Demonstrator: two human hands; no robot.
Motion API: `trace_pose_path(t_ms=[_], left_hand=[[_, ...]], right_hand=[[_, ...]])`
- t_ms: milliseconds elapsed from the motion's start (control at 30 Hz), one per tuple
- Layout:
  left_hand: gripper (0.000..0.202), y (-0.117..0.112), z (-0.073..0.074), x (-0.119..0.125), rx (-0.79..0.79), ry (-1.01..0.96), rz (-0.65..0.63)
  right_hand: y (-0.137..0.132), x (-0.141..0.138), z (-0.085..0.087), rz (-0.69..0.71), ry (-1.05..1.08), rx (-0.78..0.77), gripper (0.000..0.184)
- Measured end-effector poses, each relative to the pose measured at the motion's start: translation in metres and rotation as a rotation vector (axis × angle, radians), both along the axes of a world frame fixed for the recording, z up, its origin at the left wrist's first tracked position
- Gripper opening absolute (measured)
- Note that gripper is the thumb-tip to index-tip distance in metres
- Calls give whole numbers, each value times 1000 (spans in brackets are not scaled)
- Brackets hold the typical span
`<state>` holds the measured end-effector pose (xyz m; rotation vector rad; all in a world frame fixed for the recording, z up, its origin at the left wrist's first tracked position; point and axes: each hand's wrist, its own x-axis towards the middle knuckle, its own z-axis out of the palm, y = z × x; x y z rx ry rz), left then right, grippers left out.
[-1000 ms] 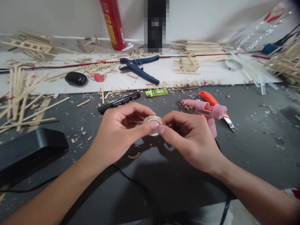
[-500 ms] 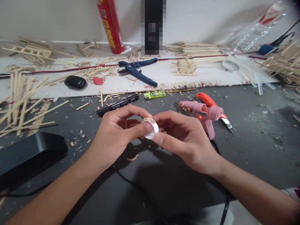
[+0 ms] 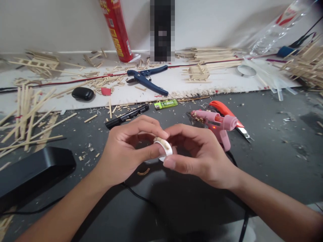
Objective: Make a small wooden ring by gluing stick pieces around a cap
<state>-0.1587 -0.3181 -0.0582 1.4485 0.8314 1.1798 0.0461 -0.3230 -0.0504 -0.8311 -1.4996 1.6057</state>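
A small white ring (image 3: 166, 150), with a tan wood-like strip (image 3: 163, 141) along its upper outer edge, is held between both hands above the dark table. My left hand (image 3: 133, 148) has its thumb inside the ring and its fingers curled behind it. My right hand (image 3: 199, 151) pinches the ring's right side, thumb at the lower front, index finger at the top. The fingertips of both hands nearly meet over the ring. Below my left hand lies a short curved wood piece (image 3: 143, 172). The far side of the ring is hidden by my fingers.
A pink glue gun (image 3: 214, 122) with a lit red light lies right, beside an orange utility knife (image 3: 227, 116). Beyond my hands are a black marker (image 3: 127, 116), a green lighter (image 3: 166, 104) and blue cutters (image 3: 147, 80). Wooden sticks (image 3: 27, 114) lie left, near a black box (image 3: 37, 171).
The ring has tilted and turned, so more of its tan strip shows on the upper outer edge. Both hands keep hold of it, slightly lower in view. The camera view has shifted slightly.
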Motion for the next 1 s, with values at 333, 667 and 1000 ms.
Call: trace_pose_path(t_ms=[333,667,1000], left_hand=[[33,-4,3,4,-87,-9,55],[15,-6,-4,-2,-202,-40,-7],[15,-3,2,1,-391,-263,46]], right_hand=[[-4,-1,2,-251,-206,327,34],[-3,-2,-2,-391,-447,976,17],[-4,-2,-7,-354,-297,623,38]])
